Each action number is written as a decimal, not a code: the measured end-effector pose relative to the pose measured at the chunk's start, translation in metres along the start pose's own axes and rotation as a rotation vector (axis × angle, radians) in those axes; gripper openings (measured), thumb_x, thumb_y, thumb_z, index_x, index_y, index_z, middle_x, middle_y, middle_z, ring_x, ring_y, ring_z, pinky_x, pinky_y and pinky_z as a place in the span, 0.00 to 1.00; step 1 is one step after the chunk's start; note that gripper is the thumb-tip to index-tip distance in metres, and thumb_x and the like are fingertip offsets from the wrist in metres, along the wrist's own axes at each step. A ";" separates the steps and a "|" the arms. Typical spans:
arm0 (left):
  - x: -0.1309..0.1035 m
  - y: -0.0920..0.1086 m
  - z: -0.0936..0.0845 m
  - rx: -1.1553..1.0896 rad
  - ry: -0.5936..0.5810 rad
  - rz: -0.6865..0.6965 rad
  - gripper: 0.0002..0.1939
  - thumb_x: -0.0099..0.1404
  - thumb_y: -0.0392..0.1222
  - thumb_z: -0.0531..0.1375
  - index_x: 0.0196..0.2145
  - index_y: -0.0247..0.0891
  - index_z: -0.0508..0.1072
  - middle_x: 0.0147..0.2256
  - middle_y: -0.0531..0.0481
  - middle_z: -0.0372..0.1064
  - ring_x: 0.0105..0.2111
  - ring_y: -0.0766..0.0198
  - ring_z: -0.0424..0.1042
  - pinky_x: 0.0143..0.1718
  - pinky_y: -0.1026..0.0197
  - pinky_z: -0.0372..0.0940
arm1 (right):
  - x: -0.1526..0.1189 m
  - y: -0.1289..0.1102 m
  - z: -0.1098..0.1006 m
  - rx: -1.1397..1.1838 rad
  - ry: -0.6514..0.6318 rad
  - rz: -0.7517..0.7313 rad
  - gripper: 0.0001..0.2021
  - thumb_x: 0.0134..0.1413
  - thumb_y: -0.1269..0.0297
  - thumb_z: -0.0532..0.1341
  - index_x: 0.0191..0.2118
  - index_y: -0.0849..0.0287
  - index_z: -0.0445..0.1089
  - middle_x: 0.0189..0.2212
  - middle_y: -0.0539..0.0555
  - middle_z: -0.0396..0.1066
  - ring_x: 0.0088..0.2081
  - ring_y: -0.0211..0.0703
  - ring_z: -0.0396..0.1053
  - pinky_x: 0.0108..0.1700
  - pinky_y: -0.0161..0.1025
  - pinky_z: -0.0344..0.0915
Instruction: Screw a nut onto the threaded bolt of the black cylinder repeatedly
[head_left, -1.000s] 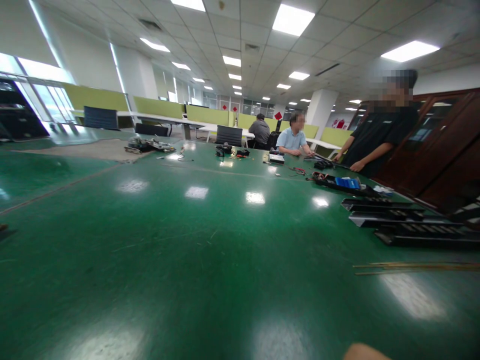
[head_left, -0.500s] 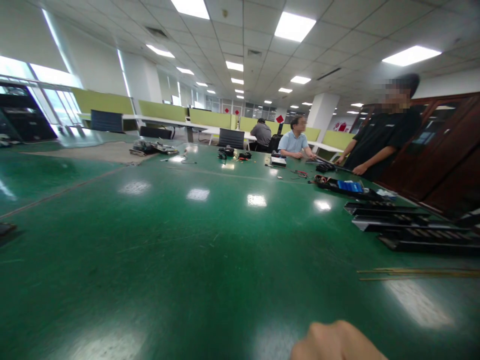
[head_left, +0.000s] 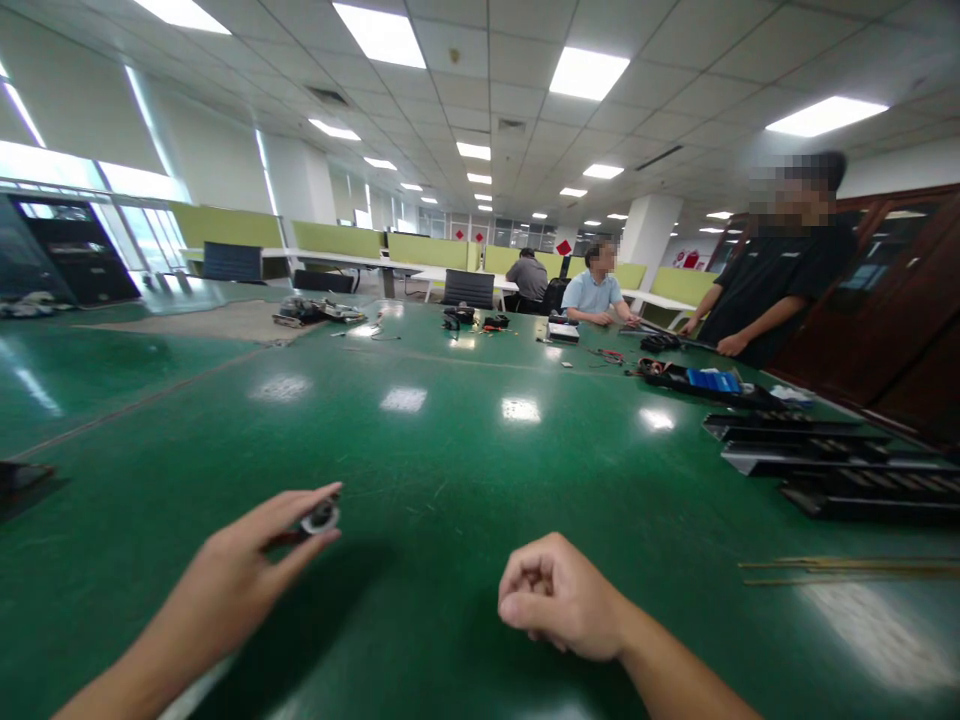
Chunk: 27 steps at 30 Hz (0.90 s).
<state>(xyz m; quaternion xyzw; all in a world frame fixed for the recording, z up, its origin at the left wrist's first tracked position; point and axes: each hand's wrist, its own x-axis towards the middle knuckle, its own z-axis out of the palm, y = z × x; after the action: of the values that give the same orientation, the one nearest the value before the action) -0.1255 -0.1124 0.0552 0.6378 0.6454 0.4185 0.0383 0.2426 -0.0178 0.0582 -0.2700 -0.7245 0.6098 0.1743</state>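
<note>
My left hand (head_left: 259, 560) is above the green table (head_left: 420, 460) at the lower left, pinching a small round grey and dark piece (head_left: 321, 518) between thumb and fingertips. To the right of it, my right hand (head_left: 559, 598) is curled with the fingers bent in. Whatever the right hand may hold is hidden inside the fingers. A gap of bare green surface lies between the two hands.
Black metal channels (head_left: 832, 455) and thin brass-coloured rods (head_left: 847, 572) lie on the right. Beyond them is a black tray (head_left: 705, 382) with blue items. A standing person (head_left: 780, 280) and a seated person (head_left: 596, 290) are at the far side.
My left hand has come into view from below with the round piece. My right hand has moved up and left and now shows whole. The view has shifted slightly.
</note>
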 end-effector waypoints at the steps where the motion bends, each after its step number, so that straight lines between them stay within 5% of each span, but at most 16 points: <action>1: -0.001 0.012 0.019 -0.022 -0.144 0.042 0.28 0.64 0.51 0.66 0.60 0.46 0.70 0.50 0.51 0.75 0.47 0.59 0.76 0.49 0.60 0.72 | 0.000 0.002 0.002 -0.109 0.018 -0.013 0.19 0.48 0.50 0.73 0.34 0.64 0.77 0.19 0.47 0.67 0.18 0.31 0.58 0.20 0.29 0.51; 4: -0.007 0.063 0.068 -0.144 -0.389 0.162 0.19 0.64 0.40 0.64 0.53 0.45 0.74 0.44 0.48 0.76 0.43 0.60 0.75 0.44 0.61 0.71 | -0.004 -0.001 0.004 -0.407 0.055 -0.069 0.22 0.45 0.51 0.74 0.42 0.60 0.77 0.21 0.46 0.69 0.20 0.33 0.60 0.23 0.31 0.52; 8: -0.012 0.109 0.093 -0.259 -0.493 0.202 0.14 0.59 0.32 0.63 0.42 0.46 0.77 0.37 0.52 0.74 0.38 0.63 0.73 0.40 0.62 0.67 | -0.009 -0.008 0.001 -0.643 0.084 -0.129 0.28 0.37 0.47 0.76 0.44 0.56 0.76 0.24 0.46 0.72 0.24 0.37 0.66 0.28 0.33 0.54; 17: -0.031 0.070 0.099 -0.281 -0.490 0.325 0.25 0.62 0.33 0.64 0.56 0.48 0.71 0.44 0.49 0.75 0.43 0.61 0.74 0.45 0.60 0.69 | -0.003 0.000 0.005 -0.728 0.097 -0.228 0.30 0.38 0.42 0.74 0.46 0.54 0.77 0.24 0.45 0.71 0.22 0.37 0.66 0.29 0.34 0.55; 27: -0.023 0.073 0.097 -0.370 -0.439 0.346 0.16 0.63 0.37 0.66 0.49 0.45 0.75 0.42 0.49 0.76 0.40 0.63 0.75 0.43 0.60 0.69 | 0.000 0.003 0.012 -0.789 0.078 -0.273 0.27 0.45 0.38 0.70 0.44 0.55 0.78 0.27 0.50 0.75 0.27 0.42 0.71 0.32 0.36 0.59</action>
<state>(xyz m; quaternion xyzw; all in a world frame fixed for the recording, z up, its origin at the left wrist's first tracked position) -0.0074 -0.0965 0.0245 0.7950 0.4169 0.3817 0.2200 0.2364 -0.0273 0.0530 -0.2404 -0.9245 0.2461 0.1641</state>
